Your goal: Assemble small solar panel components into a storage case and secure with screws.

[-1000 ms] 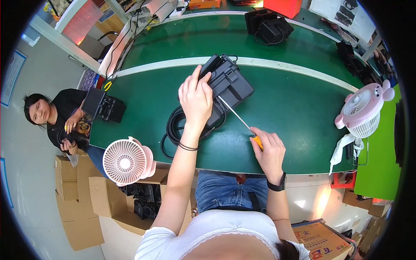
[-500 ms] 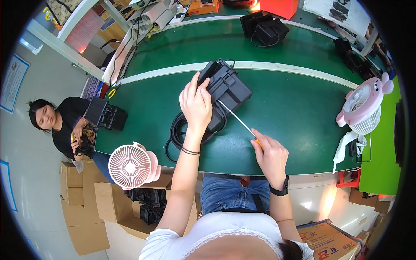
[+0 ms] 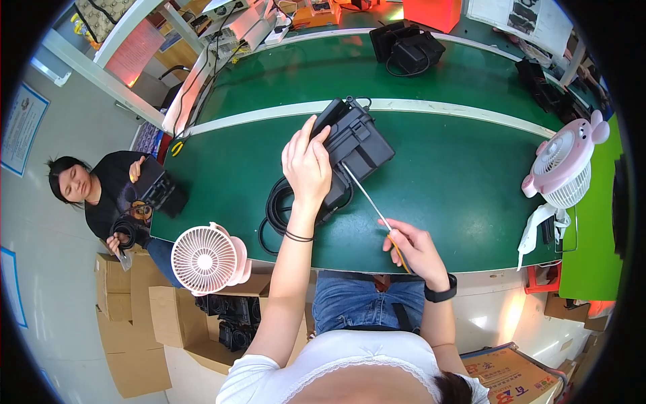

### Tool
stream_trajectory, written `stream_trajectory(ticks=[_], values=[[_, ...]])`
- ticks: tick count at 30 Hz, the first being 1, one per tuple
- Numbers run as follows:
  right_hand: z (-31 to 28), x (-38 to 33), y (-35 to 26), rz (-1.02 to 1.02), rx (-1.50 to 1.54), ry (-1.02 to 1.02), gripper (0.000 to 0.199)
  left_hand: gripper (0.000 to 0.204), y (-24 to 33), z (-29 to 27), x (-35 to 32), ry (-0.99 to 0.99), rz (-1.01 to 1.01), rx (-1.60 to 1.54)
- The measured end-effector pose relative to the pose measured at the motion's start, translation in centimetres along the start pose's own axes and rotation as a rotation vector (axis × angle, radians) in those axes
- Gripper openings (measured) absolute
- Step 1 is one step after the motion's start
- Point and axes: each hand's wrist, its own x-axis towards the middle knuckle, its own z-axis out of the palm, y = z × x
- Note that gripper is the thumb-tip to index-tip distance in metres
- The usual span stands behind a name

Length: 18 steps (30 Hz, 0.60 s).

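Note:
A black plastic box (image 3: 363,143) with latches and a flat panel on its left side rests at an angle on the green table. My left hand (image 3: 307,165) grips that panel side, fingers stretched along it. In my right hand (image 3: 416,249) is a screwdriver (image 3: 367,196) with a long metal shaft and a yellow-orange handle. The fingers hold it lightly around the handle. Its tip meets the box's lower edge; whether a screw sits there is too small to tell. A coiled black cable (image 3: 274,214) lies beside the box, partly behind my left wrist.
A pink fan (image 3: 205,259) stands at the near left edge, another pink fan (image 3: 564,161) at the right. Yellow-handled pliers (image 3: 177,147) lie far left. Another black device (image 3: 410,50) sits beyond the white divider (image 3: 464,111). A co-worker (image 3: 101,195) handles a similar box at left.
My right hand has moved slightly down and right along the screwdriver, with its grip loosened and more of the handle showing. The co-worker has raised a hand onto their box.

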Motion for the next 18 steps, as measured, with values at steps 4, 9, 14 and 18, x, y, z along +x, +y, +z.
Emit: stream_trajectory(ticks=[4,9,14,18], values=[[-0.1,-1.4,-1.1,-0.062,-0.366,0.084,0.034,0.034,0.0,0.0,-0.1,0.008,-0.028,-0.002],[2.0,-0.8,-0.8,-0.202,-0.603,0.174,0.030,0.034,0.2,-0.2,-0.2,0.017,-0.014,0.017],[3.3,-0.5,0.0,-0.348,-0.837,0.290,0.029,0.035,0.2,-0.2,-0.3,0.012,-0.027,0.005],[3.7,-0.5,0.2,-0.375,-0.992,0.345,0.030,0.036,0.0,-0.2,-0.2,0.008,-0.029,0.002]])
